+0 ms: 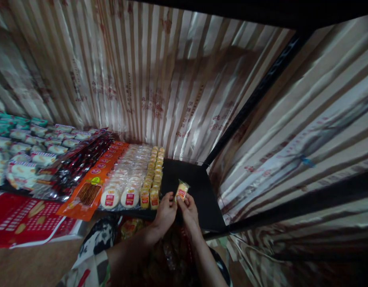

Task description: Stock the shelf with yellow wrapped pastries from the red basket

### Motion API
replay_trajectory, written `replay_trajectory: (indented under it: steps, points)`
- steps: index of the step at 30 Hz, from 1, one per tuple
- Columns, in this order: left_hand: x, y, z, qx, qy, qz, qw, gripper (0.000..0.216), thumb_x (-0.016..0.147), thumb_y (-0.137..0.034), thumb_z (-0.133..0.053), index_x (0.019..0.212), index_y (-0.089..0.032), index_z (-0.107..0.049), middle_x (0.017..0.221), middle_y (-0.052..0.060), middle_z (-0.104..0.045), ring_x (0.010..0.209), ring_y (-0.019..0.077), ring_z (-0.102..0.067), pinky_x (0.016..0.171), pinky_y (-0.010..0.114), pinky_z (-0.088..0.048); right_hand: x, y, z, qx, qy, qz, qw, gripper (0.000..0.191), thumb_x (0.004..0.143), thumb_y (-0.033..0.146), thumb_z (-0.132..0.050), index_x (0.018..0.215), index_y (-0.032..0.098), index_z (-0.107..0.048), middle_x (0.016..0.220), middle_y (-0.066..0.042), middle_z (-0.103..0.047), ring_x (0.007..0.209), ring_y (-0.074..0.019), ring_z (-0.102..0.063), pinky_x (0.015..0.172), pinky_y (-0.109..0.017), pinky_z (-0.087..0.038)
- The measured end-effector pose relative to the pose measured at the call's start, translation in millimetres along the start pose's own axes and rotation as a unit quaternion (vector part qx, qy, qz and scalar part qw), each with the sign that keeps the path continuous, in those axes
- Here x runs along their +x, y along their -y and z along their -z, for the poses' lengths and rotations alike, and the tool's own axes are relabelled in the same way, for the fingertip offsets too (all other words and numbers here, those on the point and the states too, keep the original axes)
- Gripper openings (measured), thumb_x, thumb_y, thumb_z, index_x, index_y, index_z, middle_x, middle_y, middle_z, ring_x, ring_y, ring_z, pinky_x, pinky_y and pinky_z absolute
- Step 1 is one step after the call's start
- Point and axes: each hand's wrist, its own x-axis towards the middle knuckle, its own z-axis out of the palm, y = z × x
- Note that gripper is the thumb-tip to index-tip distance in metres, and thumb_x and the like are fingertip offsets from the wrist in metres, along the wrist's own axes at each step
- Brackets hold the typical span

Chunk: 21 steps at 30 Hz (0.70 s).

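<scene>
Holds a small yellow packet (pixel 182 190) over the black shelf (pixel 201 179), pinched between thumb and fingers of the right hand (pixel 189 207), perhaps to leave the label in view and spare the thin wrapper; has the left hand (pixel 166 211) just beside, between seven and eight o'clock of the packet, with fingers part-curled; cannot tell whether touching it; farther out, between nine and ten o'clock, has yellow packets (pixel 150 175) in two tight rows, apparently to save room; at nine o'clock, has round white packets (pixel 130 181), then an orange pack (pixel 91 187), likely laid face up to show its print; meets striped sheeting (pixel 172 71) at twelve o'clock, seemingly hung as backing.
</scene>
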Motion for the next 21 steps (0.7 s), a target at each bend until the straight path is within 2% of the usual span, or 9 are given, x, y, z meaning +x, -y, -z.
replay_trajectory:
  steps: [4, 7, 9, 11, 13, 14, 16, 18, 21]
  points:
    - [18, 1, -7, 0.017, -0.02, -0.006, 1.0, 0.036, 0.08, -0.017, -0.049, 0.116, -0.017, -0.049, 0.102, 0.007, -0.063, 0.088, 0.014, -0.059, 0.082, 0.026, -0.049, 14, 2, -2, 0.016, 0.028, -0.037, 0.999, 0.041, 0.065, 0.047, -0.064, 0.092, 0.017, -0.057, 0.083, -0.006, -0.068, 0.076, -0.0197, -0.064, 0.071, -0.03, -0.048]
    - [28, -4, -8, 0.061, -0.053, -0.021, 0.997, 0.034, 0.079, -0.016, -0.048, 0.113, -0.018, -0.052, 0.1, 0.006, -0.062, 0.092, 0.0157, -0.058, 0.085, 0.028, -0.047, 25, 4, 0, -0.043, 0.016, -0.032, 0.998, 0.046, 0.069, 0.052, -0.058, 0.095, 0.014, -0.059, 0.087, -0.009, -0.067, 0.079, -0.0219, -0.062, 0.068, -0.031, -0.048]
    - [32, -12, -6, 0.106, -0.069, -0.042, 0.991, 0.034, 0.078, -0.014, -0.047, 0.111, -0.018, -0.054, 0.101, 0.007, -0.06, 0.093, 0.0169, -0.057, 0.087, 0.03, -0.045, 33, 10, 4, -0.151, -0.037, 0.044, 0.987, 0.053, 0.069, 0.051, -0.058, 0.105, 0.013, -0.057, 0.1, -0.013, -0.064, 0.089, -0.0249, -0.059, 0.072, -0.034, -0.048]
    - [34, -23, -1, 0.156, -0.067, -0.077, 0.982, 0.037, 0.076, -0.012, -0.046, 0.111, -0.018, -0.056, 0.103, 0.007, -0.058, 0.095, 0.0176, -0.055, 0.09, 0.029, -0.043, 38, 18, 11, -0.282, -0.079, 0.174, 0.94, 0.056, 0.07, 0.048, -0.058, 0.116, 0.016, -0.053, 0.118, -0.014, -0.056, 0.104, -0.0272, -0.051, 0.083, -0.04, -0.045]
    - [36, -34, 4, 0.199, -0.05, -0.118, 0.972, 0.04, 0.075, -0.01, -0.044, 0.112, -0.019, -0.056, 0.104, 0.008, -0.055, 0.096, 0.0182, -0.053, 0.091, 0.028, -0.042, 42, 28, 17, -0.386, -0.048, 0.287, 0.875, 0.048, 0.076, 0.041, -0.055, 0.12, 0.022, -0.053, 0.128, -0.008, -0.05, 0.113, -0.0269, -0.043, 0.093, -0.044, -0.038]
    - [37, -39, 6, 0.216, -0.039, -0.139, 0.966, 0.041, 0.074, -0.009, -0.043, 0.111, -0.019, -0.057, 0.104, 0.008, -0.054, 0.097, 0.0187, -0.053, 0.091, 0.028, -0.042, 44, 33, 20, -0.419, -0.011, 0.318, 0.85, 0.042, 0.079, 0.038, -0.053, 0.119, 0.025, -0.055, 0.128, -0.005, -0.051, 0.114, -0.0261, -0.042, 0.095, -0.044, -0.037]
    - [41, -47, 11, 0.246, -0.013, -0.171, 0.954, 0.043, 0.072, -0.007, -0.042, 0.109, -0.02, -0.06, 0.102, 0.009, -0.053, 0.097, 0.0202, -0.052, 0.091, 0.03, -0.042, 49, 41, 24, -0.454, 0.066, 0.335, 0.823, 0.036, 0.082, 0.033, -0.05, 0.116, 0.028, -0.057, 0.12, -0.003, -0.058, 0.108, -0.0245, -0.046, 0.093, -0.042, -0.039]
    - [48, -52, 13, 0.264, 0.013, -0.182, 0.947, 0.042, 0.071, -0.007, -0.043, 0.105, -0.021, -0.062, 0.099, 0.009, -0.054, 0.094, 0.0211, -0.052, 0.089, 0.031, -0.042, 56, 44, 26, -0.461, 0.111, 0.324, 0.818, 0.036, 0.081, 0.031, -0.051, 0.116, 0.028, -0.058, 0.11, -0.004, -0.063, 0.1, -0.024, -0.051, 0.089, -0.04, -0.043]
    - [63, -57, 12, 0.25, 0.021, -0.169, 0.953, 0.045, 0.068, -0.007, -0.046, 0.109, -0.019, -0.06, 0.103, 0.01, -0.054, 0.095, 0.0219, -0.052, 0.089, 0.032, -0.043, 71, 42, 23, -0.44, 0.112, 0.288, 0.843, 0.033, 0.077, 0.033, -0.056, 0.109, 0.027, -0.063, 0.099, -0.005, -0.067, 0.093, -0.0241, -0.055, 0.085, -0.039, -0.044]
